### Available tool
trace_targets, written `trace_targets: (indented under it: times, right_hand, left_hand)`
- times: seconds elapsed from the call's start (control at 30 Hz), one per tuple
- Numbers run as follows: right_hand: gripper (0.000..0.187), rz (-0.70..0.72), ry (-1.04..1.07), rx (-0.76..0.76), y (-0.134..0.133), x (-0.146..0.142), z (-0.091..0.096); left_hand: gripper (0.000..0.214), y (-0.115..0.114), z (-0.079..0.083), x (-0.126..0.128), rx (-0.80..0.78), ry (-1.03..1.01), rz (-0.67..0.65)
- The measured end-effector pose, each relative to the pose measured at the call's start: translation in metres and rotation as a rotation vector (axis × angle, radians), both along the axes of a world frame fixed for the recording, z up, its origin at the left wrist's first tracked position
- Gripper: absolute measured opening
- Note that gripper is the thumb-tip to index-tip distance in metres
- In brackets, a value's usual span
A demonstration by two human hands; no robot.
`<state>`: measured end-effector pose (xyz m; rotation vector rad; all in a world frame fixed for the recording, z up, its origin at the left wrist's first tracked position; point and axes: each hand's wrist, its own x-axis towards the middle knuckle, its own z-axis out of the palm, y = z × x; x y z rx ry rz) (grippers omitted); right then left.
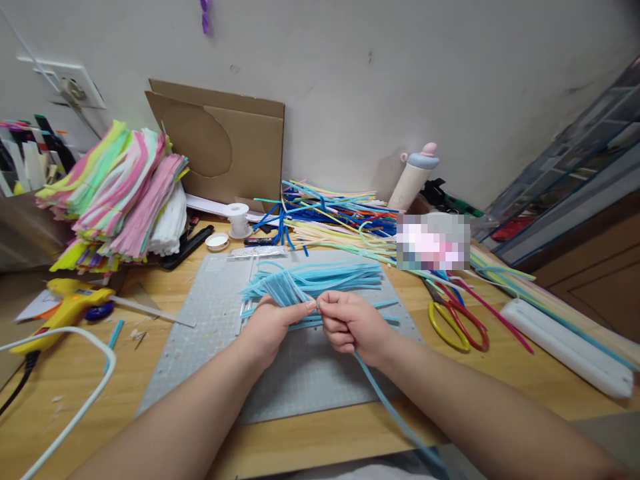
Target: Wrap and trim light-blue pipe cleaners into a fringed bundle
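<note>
My left hand [273, 327] is closed around a fanned bundle of light blue pipe cleaners [300, 280], held over the grey cutting mat [210, 320]. My right hand [350, 323] pinches a single blue pipe cleaner [395, 413] at the point where the bundle is gripped. Its long tail runs back under my right forearm toward the table's near edge. The two hands touch at the fingertips.
Red-and-yellow scissors [457, 323] lie right of the mat. A yellow glue gun [65, 310] rests at the left, below a stack of pastel pipe cleaners [120, 193]. Loose coloured pipe cleaners [340, 220], a thread spool [237, 219], cardboard [225, 143] and a bottle [413, 177] stand behind.
</note>
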<state>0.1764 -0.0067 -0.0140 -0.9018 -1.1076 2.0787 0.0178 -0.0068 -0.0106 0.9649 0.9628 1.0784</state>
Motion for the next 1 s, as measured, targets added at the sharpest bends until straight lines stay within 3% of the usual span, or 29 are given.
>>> trace_targets:
  times: [0.03, 0.1, 0.3, 0.37, 0.57, 0.63, 0.73, 0.87, 0.93, 1.0]
  right_hand:
    - [0.025, 0.07, 0.07, -0.096, 0.002, 0.001, 0.0]
    - [0.027, 0.108, 0.117, -0.151, 0.004, 0.004, 0.001]
    - [0.027, -0.16, -0.127, 0.26, 0.001, -0.001, 0.0]
    - [0.028, -0.164, -0.132, 0.286, 0.0, -0.002, -0.001]
    - [0.021, 0.149, 0.173, -0.145, 0.001, 0.004, 0.004]
    - [0.019, 0.185, 0.192, -0.162, 0.001, 0.005, 0.005]
    - [0.018, 0.059, 0.036, 0.059, -0.001, 0.002, 0.004]
    - [0.012, -0.194, -0.368, 0.659, -0.004, 0.001, -0.003]
    - [0.012, -0.243, -0.54, 0.946, -0.003, 0.005, -0.007]
    - [0.014, -0.221, -0.597, 1.137, -0.002, 0.01, -0.009]
  left_hand:
    - [0.014, 0.001, -0.001, 0.0, 0.005, 0.003, -0.011]
    - [0.016, 0.002, -0.002, -0.002, -0.001, 0.013, -0.019]
    - [0.021, 0.006, -0.004, -0.005, -0.046, 0.02, -0.019]
    - [0.02, 0.006, -0.003, -0.005, -0.037, 0.013, -0.021]
    - [0.014, 0.004, -0.001, -0.004, -0.005, -0.06, -0.066]
    - [0.014, 0.004, -0.001, -0.004, -0.001, -0.07, -0.07]
    - [0.015, 0.004, -0.001, -0.004, -0.022, -0.045, -0.05]
    - [0.017, 0.002, -0.001, -0.004, -0.068, -0.055, -0.034]
    - [0.018, 0.002, 0.0, -0.004, -0.081, -0.061, -0.04]
    - [0.018, 0.002, 0.001, -0.004, -0.08, -0.061, -0.051]
